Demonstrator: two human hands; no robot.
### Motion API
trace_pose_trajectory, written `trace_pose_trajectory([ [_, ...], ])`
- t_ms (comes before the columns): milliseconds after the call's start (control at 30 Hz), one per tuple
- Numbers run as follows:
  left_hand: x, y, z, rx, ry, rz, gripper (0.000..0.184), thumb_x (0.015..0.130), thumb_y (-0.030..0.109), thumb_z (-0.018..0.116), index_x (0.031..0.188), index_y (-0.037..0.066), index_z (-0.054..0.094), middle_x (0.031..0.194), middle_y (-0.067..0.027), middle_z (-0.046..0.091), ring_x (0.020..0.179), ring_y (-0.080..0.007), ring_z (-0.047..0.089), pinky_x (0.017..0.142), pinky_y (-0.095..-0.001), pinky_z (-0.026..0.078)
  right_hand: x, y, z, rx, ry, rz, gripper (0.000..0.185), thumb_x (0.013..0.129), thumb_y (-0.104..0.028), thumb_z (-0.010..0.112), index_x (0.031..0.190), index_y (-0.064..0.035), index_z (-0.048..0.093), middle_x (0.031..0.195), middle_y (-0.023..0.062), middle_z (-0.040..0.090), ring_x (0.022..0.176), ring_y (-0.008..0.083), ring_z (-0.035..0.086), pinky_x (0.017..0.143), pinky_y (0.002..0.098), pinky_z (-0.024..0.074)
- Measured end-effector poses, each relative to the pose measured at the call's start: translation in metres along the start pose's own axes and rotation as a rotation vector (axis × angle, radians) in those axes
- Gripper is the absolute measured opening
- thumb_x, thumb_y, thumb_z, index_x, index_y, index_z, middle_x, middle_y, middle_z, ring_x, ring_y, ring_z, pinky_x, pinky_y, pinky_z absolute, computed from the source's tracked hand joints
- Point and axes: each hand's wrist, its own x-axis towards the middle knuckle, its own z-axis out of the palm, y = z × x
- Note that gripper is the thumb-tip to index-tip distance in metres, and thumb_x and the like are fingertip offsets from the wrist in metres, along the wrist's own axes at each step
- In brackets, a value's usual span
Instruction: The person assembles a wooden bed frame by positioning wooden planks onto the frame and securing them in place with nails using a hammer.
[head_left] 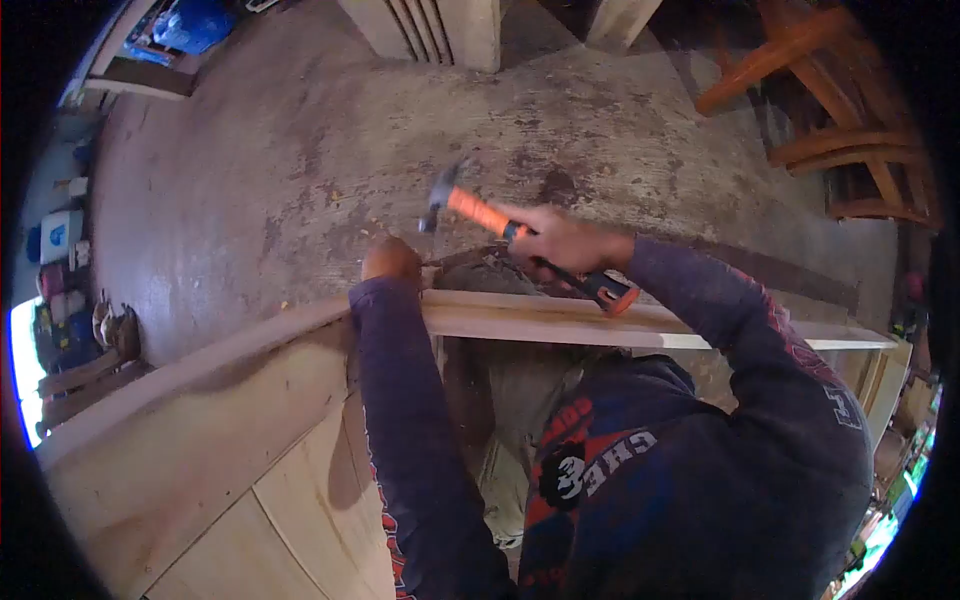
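My right hand [565, 243] grips an orange and black hammer [478, 210] by its handle, and the metal head is raised over the floor, a little above and right of my left hand. Reaching over the light wooden frame [560, 318], my left hand [392, 260] is at the frame's corner. Its fingers are on the far side and mostly hidden, so what they hold does not show. A pale wooden panel [290, 500] with board seams lies to the left of my left arm.
The worn concrete floor [250, 180] lies beyond the frame. Wooden posts [430, 35] stand at the top. Orange-brown wooden furniture [840, 100] is at the upper right. Blue bundles [195, 25] are at the upper left, and assorted items line the left edge.
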Motion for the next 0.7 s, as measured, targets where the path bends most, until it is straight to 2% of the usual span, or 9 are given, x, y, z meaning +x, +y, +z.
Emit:
trace_pose_trajectory([
  [133,-0.029,0.015,-0.045,-0.064,-0.166,0.005,0.03,0.073,0.028,0.079,0.094,0.008,0.075,0.106,-0.0173,0.069,0.105,-0.0343,0.066,0.088,-0.0427,0.053,0.004,0.0,0.0,-0.012,0.165,-0.059,0.073,0.091,-0.013,0.052,0.156,-0.0197,0.02,0.07,0.0002,0.052,0.054,0.0101,0.052,0.043,0.0277,0.0457],
  [200,-0.019,0.013,-0.039,-0.167,-0.219,0.006,0.028,0.076,0.027,0.075,0.094,0.006,0.074,0.106,-0.0185,0.069,0.105,-0.0347,0.066,0.088,-0.0431,0.053,0.002,-0.002,-0.003,-0.209,-0.118,-0.03,0.075,0.09,-0.012,0.053,0.156,-0.0186,0.017,0.071,0.0004,0.052,0.054,0.0098,0.052,0.042,0.0275,0.0456],
  [300,0.008,0.007,-0.006,-0.235,-0.115,-0.296,0.034,0.064,0.033,0.089,0.086,0.01,0.078,0.097,-0.0106,0.074,0.088,-0.0254,0.071,0.082,-0.038,0.055,-0.009,-0.02,-0.001,-0.016,-0.116,0.096,0.073,0.091,-0.012,0.052,0.156,-0.0161,0.019,0.071,0.0009,0.054,0.053,0.0108,0.052,0.048,0.0288,0.0466],
  [367,0.006,0.006,-0.004,-0.147,-0.103,-0.189,0.034,0.065,0.032,0.088,0.087,0.008,0.078,0.099,-0.0115,0.073,0.09,-0.0261,0.071,0.082,-0.0389,0.054,0.001,-0.008,0.001,0.088,-0.07,0.075,0.072,0.09,-0.011,0.051,0.156,-0.018,0.021,0.073,0.0022,0.056,0.053,0.0112,0.052,0.052,0.0291,0.0471],
  [433,-0.008,0.01,-0.021,-0.169,-0.105,-0.118,0.03,0.072,0.027,0.078,0.092,0.004,0.074,0.104,-0.0172,0.07,0.099,-0.0321,0.067,0.085,-0.0428,0.053,0.004,-0.004,0.013,0.064,0.245,-0.006,0.071,0.089,-0.011,0.052,0.154,-0.0188,0.026,0.075,0.0022,0.056,0.054,0.0105,0.053,0.052,0.0275,0.0475],
  [500,-0.025,0.019,-0.045,-0.204,-0.107,-0.077,0.028,0.079,0.022,0.068,0.097,0.001,0.071,0.107,-0.0227,0.067,0.106,-0.0378,0.064,0.088,-0.0464,0.052,0.006,0.008,0.011,-0.067,0.083,-0.011,0.072,0.088,-0.011,0.054,0.154,-0.0186,0.026,0.074,0.0022,0.056,0.055,0.0103,0.053,0.053,0.0273,0.0477],
  [567,-0.052,0.036,-0.053,-0.243,0.476,-0.321,0.026,0.079,0.013,0.064,0.103,0.003,0.07,0.111,-0.0225,0.065,0.111,-0.0387,0.058,0.093,-0.0492,0.048,-0.001,0.01,0.011,-0.19,-0.067,-0.003,0.073,0.087,-0.011,0.055,0.154,-0.0183,0.027,0.074,0.0022,0.056,0.055,0.0101,0.054,0.053,0.027,0.0479],
  [633,-0.11,0.056,-0.082,-0.483,0.79,-0.072,0.025,0.079,0.006,0.059,0.102,0.002,0.068,0.11,-0.0207,0.063,0.112,-0.0371,0.054,0.095,-0.0503,0.044,-0.008,-0.005,0.014,-0.157,-0.078,0.116,0.072,0.087,-0.011,0.055,0.153,-0.0166,0.028,0.07,0.0013,0.055,0.055,0.0096,0.054,0.05,0.0276,0.0476],
  [700,-0.195,0.081,-0.079,-0.714,0.916,-0.008,0.024,0.079,0.004,0.057,0.102,0.002,0.066,0.105,-0.0188,0.064,0.106,-0.0366,0.057,0.094,-0.049,0.043,-0.011,-0.013,-0.006,0.064,0.06,0.031,0.077,0.087,-0.015,0.058,0.155,-0.0182,0.023,0.071,0.0003,0.05,0.054,0.0086,0.051,0.043,0.0273,0.0446],
])
